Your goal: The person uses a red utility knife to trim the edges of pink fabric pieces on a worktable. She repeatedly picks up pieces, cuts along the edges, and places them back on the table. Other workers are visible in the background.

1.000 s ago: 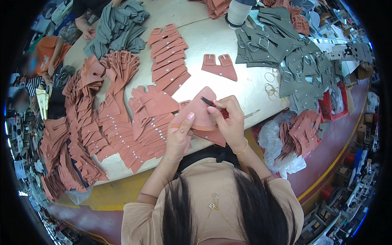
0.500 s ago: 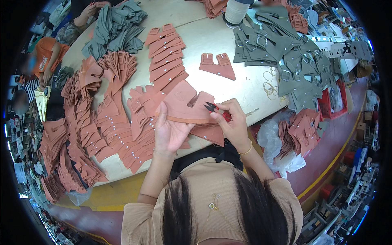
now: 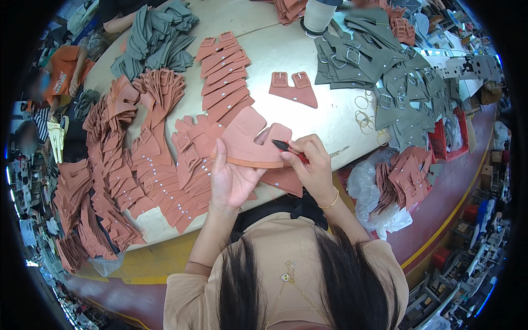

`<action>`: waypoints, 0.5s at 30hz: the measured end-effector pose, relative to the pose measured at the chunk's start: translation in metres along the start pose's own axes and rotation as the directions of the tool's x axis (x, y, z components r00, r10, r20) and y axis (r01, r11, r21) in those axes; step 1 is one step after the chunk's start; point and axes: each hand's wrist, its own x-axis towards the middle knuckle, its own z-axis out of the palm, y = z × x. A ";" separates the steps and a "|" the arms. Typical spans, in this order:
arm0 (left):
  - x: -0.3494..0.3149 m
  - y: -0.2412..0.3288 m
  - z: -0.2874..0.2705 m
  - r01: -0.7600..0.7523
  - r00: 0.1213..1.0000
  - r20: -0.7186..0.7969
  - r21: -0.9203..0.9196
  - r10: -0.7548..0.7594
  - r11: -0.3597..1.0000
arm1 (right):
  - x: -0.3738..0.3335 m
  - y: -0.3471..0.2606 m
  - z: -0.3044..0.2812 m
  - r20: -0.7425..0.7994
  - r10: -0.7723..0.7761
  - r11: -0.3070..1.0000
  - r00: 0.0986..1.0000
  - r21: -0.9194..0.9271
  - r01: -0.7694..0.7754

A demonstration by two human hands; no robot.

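Over a pale worktable (image 3: pixel 341 118), a palm-up, spread left hand (image 3: pixel 234 182) is supporting one notched coral piece (image 3: pixel 242 137) from beneath, a right hand (image 3: pixel 313 166) is pinching black-bladed snips (image 3: pixel 281 145) at its right flap, and overlapping coral rows (image 3: pixel 173 187) (whether done or left, unclear) are lying leftward.

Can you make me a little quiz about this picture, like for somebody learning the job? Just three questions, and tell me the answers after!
1. Which hand holds the red snips with black tips?
2. True or false: the thin yellow loops lie to the left of the white spool in the picture.
3. Fill in the gap: the lone reddish piece, lying beyond the hands, has ___ buckles.

Key:
1. The right hand; the left hand holds the cut-out piece.
2. False: they lie to its right and nearer the person.
3. Two.
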 end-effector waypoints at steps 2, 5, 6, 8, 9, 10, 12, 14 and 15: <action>0.000 0.000 0.000 -0.002 1.000 -0.012 0.034 0.002 0.999 | 0.001 0.001 0.000 0.002 0.005 1.000 1.000 -0.005 -0.005; 0.000 -0.001 -0.002 -0.009 1.000 -0.028 0.020 0.009 1.000 | 0.002 0.003 0.000 0.009 0.028 0.999 1.000 0.024 -0.028; 0.001 -0.001 -0.002 -0.001 1.000 -0.007 -0.016 0.001 1.000 | 0.002 0.004 0.001 0.001 0.045 0.998 0.999 0.053 -0.045; 0.004 -0.002 -0.004 0.027 1.000 0.015 -0.048 -0.026 0.999 | 0.002 0.007 0.000 -0.011 0.073 0.995 0.997 0.064 -0.072; 0.005 -0.002 -0.004 0.038 0.999 0.013 -0.043 -0.037 0.998 | 0.003 0.009 0.000 -0.009 0.081 0.995 0.997 0.050 -0.081; 0.009 -0.001 -0.005 0.035 0.999 -0.042 0.011 -0.034 0.999 | 0.003 0.012 -0.003 -0.008 0.090 0.995 0.996 0.040 -0.090; 0.020 0.004 -0.005 0.019 0.999 -0.026 0.053 -0.018 0.998 | 0.002 0.016 -0.011 -0.059 0.141 0.989 0.988 0.050 -0.138; 0.040 0.011 -0.003 -0.034 0.999 -0.007 0.162 0.036 0.986 | 0.002 0.020 -0.019 -0.127 0.194 0.978 0.973 0.095 -0.183; 0.056 0.015 -0.002 -0.130 0.991 0.010 0.298 0.133 0.946 | 0.001 0.022 -0.024 -0.144 0.205 0.977 0.968 0.088 -0.194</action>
